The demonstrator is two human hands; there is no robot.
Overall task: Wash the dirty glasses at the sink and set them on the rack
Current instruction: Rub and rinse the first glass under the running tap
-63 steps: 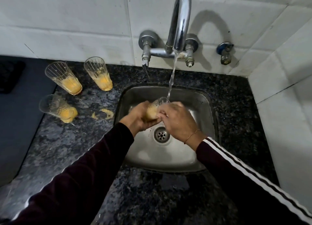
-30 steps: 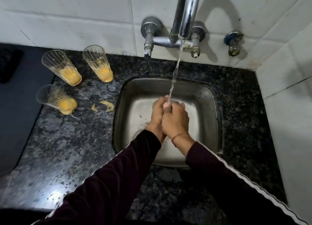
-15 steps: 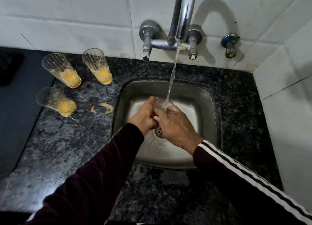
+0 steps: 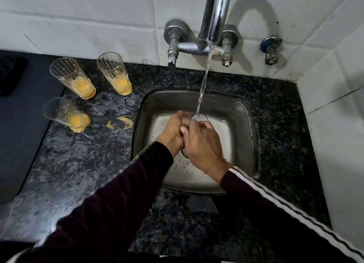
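Over the steel sink both my hands clasp one clear glass. Only its rim shows, mouth up, under the water stream falling from the tap. My left hand wraps the glass from the left, my right hand from the right and front. Three dirty ribbed glasses with orange residue stand on the dark granite counter to the left: one at the back left, one beside it, one nearer.
Orange spill marks lie on the counter between the glasses and the sink. A dark surface borders the counter on the left. A small valve sticks out of the tiled wall at the right. No rack is in view.
The orange residue seen in the held glass two seconds ago is gone from its visible part. My hands have kept shifting around the glass under the stream.
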